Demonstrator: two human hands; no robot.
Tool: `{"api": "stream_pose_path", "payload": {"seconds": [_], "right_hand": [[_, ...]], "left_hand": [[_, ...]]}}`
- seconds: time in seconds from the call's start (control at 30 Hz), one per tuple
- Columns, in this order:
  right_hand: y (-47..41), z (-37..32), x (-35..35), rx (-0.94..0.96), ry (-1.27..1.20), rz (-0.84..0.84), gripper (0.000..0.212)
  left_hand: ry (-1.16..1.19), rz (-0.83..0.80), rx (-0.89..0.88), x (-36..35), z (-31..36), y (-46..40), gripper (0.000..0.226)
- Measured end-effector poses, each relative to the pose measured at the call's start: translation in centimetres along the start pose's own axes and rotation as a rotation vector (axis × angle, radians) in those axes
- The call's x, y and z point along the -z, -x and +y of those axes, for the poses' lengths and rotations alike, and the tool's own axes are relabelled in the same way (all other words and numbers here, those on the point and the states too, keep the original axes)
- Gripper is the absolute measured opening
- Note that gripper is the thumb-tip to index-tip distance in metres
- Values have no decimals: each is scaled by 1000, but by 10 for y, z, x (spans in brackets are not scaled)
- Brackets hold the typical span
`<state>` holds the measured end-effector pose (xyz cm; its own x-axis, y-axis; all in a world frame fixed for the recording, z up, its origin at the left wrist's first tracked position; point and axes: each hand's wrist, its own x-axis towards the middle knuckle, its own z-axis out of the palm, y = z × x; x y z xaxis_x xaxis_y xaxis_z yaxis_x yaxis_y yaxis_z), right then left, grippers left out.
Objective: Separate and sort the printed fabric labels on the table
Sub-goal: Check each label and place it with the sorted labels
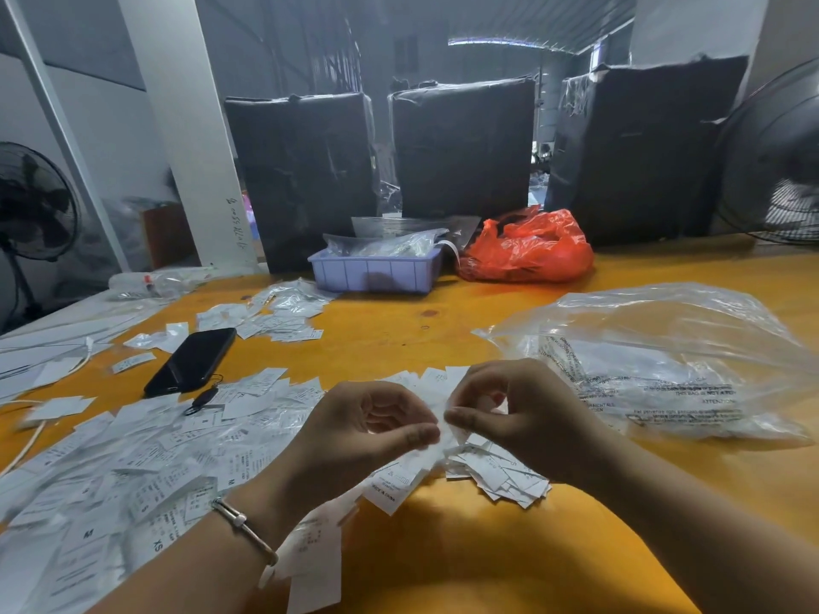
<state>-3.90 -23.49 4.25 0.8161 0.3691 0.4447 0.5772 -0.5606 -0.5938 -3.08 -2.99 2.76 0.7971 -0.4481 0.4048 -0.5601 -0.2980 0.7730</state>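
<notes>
A broad heap of white printed fabric labels (146,454) covers the left part of the orange table (399,343). My left hand (368,436) and my right hand (518,414) meet at the middle, each pinching the same bunch of white labels (443,418) between thumb and fingers. More labels from that bunch hang below my left hand, one reading "made in China" (392,487). A small pile of labels (501,474) lies under my right hand. A further scatter of labels (274,321) lies farther back.
A black phone (193,361) lies left of centre among the labels. A large clear plastic bag (664,365) sits at right. At the back stand a lilac tray (376,270) of bagged items, a red plastic bag (527,248) and black wrapped boxes (461,148). Fans flank both sides.
</notes>
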Motion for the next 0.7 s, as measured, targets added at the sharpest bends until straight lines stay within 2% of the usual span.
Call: {"api": "stream_pose_path", "payload": {"seconds": [0.13, 0.23, 0.33, 0.43, 0.47, 0.6, 0.7], "right_hand": [[1, -1, -2, 45, 31, -31, 7], [0, -1, 6, 90, -27, 63, 4], [0, -1, 16, 99, -117, 270, 27], [1, -4, 21, 83, -273, 335, 52], [2, -6, 22, 91, -309, 338, 51], [3, -11, 22, 151, -344, 307, 28], [5, -12, 20, 161, -305, 289, 25]], "left_hand": [[-72, -9, -42, -2, -2, 0, 16], [-62, 13, -39, -1, -3, 0, 17], [-72, 43, -38, 1, -3, 0, 16], [-51, 71, -21, 4, -2, 0, 18], [-54, 73, -23, 4, -2, 0, 18], [-51, 76, -41, 3, 0, 0, 20], [-51, 71, -47, 3, 1, 1, 18]]}}
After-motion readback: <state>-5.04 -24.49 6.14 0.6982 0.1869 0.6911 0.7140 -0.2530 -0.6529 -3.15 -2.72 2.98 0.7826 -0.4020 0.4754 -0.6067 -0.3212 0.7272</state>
